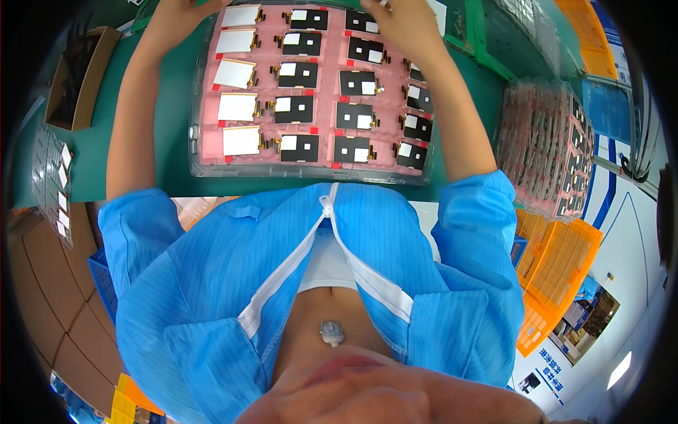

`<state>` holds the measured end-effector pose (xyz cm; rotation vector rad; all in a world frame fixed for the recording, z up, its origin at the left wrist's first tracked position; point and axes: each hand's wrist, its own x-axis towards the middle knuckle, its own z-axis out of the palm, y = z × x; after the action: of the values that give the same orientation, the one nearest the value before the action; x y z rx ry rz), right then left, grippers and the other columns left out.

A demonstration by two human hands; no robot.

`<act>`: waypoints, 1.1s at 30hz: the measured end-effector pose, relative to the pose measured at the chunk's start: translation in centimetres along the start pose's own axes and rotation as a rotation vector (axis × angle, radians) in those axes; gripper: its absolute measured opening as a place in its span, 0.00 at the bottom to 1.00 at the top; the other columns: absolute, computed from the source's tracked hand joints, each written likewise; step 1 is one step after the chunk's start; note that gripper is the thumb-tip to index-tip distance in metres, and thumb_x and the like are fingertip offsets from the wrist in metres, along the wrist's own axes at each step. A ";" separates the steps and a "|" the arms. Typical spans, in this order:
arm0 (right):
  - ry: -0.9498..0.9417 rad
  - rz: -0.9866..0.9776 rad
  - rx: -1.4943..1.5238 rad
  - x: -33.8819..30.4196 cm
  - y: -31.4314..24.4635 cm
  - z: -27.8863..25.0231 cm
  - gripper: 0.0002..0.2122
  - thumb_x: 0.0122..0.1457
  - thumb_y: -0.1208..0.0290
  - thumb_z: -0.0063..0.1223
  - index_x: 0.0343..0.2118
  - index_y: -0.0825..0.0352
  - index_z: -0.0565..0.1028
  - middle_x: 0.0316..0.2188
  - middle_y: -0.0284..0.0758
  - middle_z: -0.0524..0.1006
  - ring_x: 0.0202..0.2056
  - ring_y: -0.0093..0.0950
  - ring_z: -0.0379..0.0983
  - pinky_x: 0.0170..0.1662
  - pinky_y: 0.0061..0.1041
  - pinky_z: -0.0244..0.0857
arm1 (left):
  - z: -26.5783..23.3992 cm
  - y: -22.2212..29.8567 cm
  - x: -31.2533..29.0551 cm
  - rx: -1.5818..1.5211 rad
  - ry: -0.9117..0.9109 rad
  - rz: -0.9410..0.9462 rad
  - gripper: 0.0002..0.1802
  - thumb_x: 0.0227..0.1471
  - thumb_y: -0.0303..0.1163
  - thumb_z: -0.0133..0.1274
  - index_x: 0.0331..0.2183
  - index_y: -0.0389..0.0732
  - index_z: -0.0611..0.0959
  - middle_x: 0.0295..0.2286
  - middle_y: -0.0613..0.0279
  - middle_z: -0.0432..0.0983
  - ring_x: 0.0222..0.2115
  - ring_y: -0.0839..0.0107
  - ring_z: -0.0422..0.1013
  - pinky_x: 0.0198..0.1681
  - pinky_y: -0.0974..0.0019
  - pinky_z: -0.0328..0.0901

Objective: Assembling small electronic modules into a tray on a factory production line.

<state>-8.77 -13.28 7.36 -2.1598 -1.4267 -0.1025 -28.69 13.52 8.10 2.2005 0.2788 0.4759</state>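
Note:
A clear plastic tray [311, 174] with a pink lining lies on the green table top in front of me. It holds rows of small flat display modules: the left column [239, 107] shows silver-white faces, the other columns [357, 116] show black backs with white patches. My left hand [178, 20] rests at the tray's far left corner. My right hand [408, 27] lies over the modules at the tray's far right corner. The fingertips of both hands are cut off by the picture's top edge, so what they grip is hidden.
An open cardboard box [76, 79] stands at the far left, and a strip of small modules [55, 185] lies below it. A tall stack of filled trays [542, 145] stands to the right, with orange crates [559, 263] beside it. My blue coat fills the lower middle.

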 end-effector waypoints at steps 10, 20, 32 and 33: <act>-0.051 -0.067 -0.163 -0.9 -0.1 0.5 0.10 0.56 0.68 0.63 0.41 0.59 0.82 0.35 0.37 0.80 0.41 0.41 0.76 0.46 0.40 0.71 | -4.3 -14.8 1.0 0.249 0.080 0.124 0.11 0.61 0.33 0.60 0.45 0.45 0.88 0.35 0.70 0.82 0.36 0.81 0.73 0.39 0.73 0.66; -0.106 -0.101 0.041 12.1 -5.7 8.6 0.08 0.58 0.68 0.56 0.34 0.64 0.84 0.34 0.46 0.82 0.40 0.47 0.79 0.43 0.45 0.72 | -0.7 -11.2 7.5 0.550 0.235 0.067 0.08 0.44 0.30 0.64 0.32 0.41 0.89 0.31 0.54 0.81 0.34 0.55 0.77 0.37 0.55 0.70; 0.028 0.016 -0.105 15.2 -5.8 15.1 0.13 0.50 0.61 0.69 0.27 0.68 0.82 0.33 0.45 0.80 0.37 0.45 0.79 0.39 0.42 0.74 | -0.9 -11.6 11.4 0.431 0.034 -0.090 0.10 0.39 0.34 0.71 0.27 0.43 0.90 0.24 0.59 0.84 0.25 0.64 0.80 0.31 0.62 0.72; 0.035 0.025 -0.099 15.2 -5.8 15.1 0.13 0.49 0.61 0.69 0.27 0.67 0.83 0.33 0.45 0.80 0.37 0.44 0.79 0.38 0.43 0.73 | -1.0 -12.0 12.0 0.456 0.000 -0.114 0.09 0.38 0.35 0.71 0.27 0.44 0.91 0.23 0.60 0.84 0.24 0.66 0.80 0.30 0.63 0.73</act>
<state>-10.61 8.26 2.12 -2.2438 -1.4016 -0.2048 -18.73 25.95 2.13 2.6062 0.5546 0.3758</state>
